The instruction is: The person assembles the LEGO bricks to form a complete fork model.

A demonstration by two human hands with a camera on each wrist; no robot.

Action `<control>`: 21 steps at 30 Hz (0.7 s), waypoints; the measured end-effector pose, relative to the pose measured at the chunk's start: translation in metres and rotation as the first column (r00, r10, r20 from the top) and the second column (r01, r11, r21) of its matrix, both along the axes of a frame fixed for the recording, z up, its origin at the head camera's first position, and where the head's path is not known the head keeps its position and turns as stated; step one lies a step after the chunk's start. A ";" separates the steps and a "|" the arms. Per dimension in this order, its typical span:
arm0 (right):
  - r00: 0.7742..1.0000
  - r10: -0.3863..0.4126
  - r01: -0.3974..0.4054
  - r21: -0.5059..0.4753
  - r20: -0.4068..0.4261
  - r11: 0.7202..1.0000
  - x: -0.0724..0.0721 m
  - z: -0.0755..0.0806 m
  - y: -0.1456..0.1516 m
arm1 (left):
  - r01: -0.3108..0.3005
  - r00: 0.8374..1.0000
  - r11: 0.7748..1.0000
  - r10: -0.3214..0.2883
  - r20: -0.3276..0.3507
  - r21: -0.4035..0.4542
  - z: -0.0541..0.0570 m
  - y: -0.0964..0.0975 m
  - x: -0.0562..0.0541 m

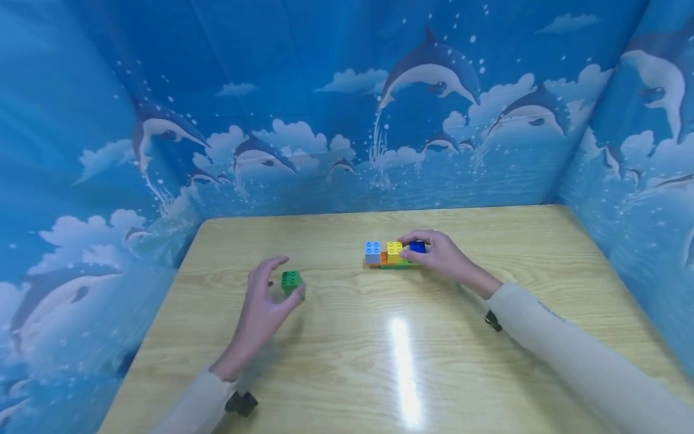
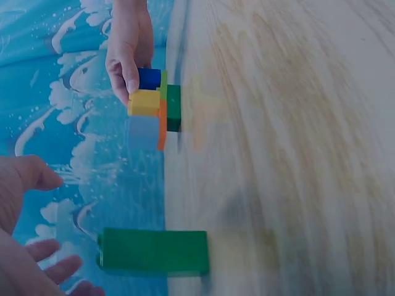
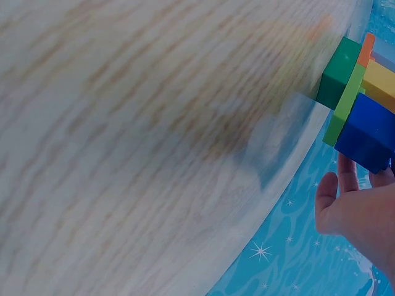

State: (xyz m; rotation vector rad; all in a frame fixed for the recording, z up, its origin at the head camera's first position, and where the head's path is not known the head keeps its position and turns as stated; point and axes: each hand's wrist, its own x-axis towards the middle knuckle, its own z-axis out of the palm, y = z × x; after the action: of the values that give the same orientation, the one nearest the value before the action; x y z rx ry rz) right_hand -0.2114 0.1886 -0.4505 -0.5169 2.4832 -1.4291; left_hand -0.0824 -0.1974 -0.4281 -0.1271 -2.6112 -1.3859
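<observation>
A toy-brick build stands toward the back of the table. On top it carries a light-blue brick [image 1: 372, 252], a yellow brick [image 1: 394, 252] and a dark-blue brick [image 3: 369, 132]. Beneath them are an orange piece [image 2: 162, 126], a lime-green piece [image 3: 348, 105] and a dark-green brick [image 2: 173, 108]. My right hand [image 1: 436, 256] holds the dark-blue brick from above, thumb on the near side and fingertip behind, right beside the yellow one. To the left, a tall green brick [image 2: 154, 251] stands studs up. My left hand [image 1: 265, 301] curves around it with thumb and fingers spread, apart from it.
The light wooden table [image 1: 347, 343] has a bright light reflection near its middle. A blue dolphin-print curtain [image 1: 303, 108] hangs behind it and along both sides. Dark straps with small black blocks [image 1: 241, 402] sit at the wrists.
</observation>
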 end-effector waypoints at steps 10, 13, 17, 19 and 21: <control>1.000 -0.011 0.011 0.001 0.003 1.000 0.003 0.002 -0.004 | 0.038 0.973 0.997 -0.054 0.226 0.074 -0.010 -0.024 -0.013; 1.000 -0.012 0.012 0.006 0.003 1.000 0.003 0.003 -0.004 | 0.060 0.964 0.994 -0.080 0.253 0.087 -0.014 -0.032 -0.017; 1.000 -0.008 0.008 0.003 0.005 1.000 0.003 0.003 -0.004 | 0.085 0.951 0.991 -0.112 0.289 0.104 -0.020 -0.040 -0.023; 1.000 -0.009 0.009 0.003 0.006 1.000 0.003 0.003 -0.003 | 0.101 0.944 0.988 -0.132 0.303 0.116 -0.022 -0.042 -0.025; 1.000 -0.010 0.010 0.000 0.009 1.000 0.003 0.002 -0.003 | 0.113 0.937 0.985 -0.148 0.316 0.127 -0.024 -0.044 -0.027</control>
State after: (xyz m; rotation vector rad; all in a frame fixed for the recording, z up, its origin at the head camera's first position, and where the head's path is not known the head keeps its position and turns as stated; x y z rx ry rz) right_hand -0.2080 0.1860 -0.4480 -0.4975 2.4821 -1.4314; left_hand -0.1096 -0.2411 -0.4522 -0.0630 -2.8246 -1.7216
